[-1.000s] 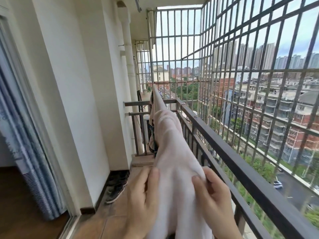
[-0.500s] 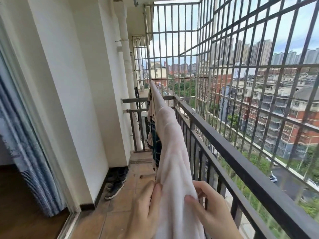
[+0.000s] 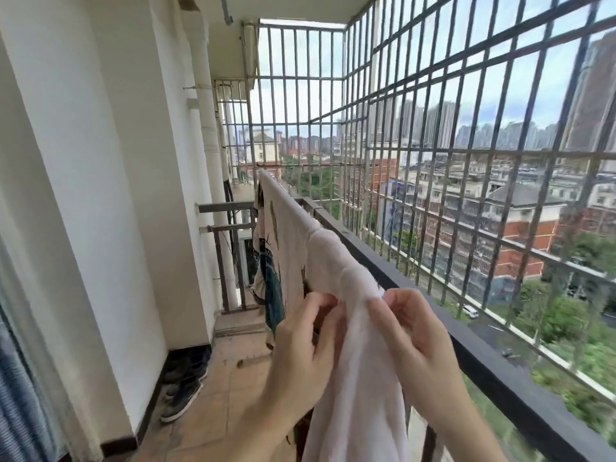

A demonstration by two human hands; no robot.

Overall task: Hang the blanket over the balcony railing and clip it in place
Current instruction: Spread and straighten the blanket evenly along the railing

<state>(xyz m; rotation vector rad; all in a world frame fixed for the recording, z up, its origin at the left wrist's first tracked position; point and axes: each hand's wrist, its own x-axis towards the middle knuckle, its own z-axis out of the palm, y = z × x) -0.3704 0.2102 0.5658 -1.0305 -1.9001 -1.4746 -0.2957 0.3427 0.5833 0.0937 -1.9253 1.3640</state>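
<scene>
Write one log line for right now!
step: hanging blanket | left hand: pinches blanket | right hand: pinches blanket | blanket: draped beside railing | clip: none clearly seen

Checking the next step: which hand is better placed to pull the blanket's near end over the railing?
Likely right: the right hand pinches the blanket beside the railing; the left hand grips its wall side.
</scene>
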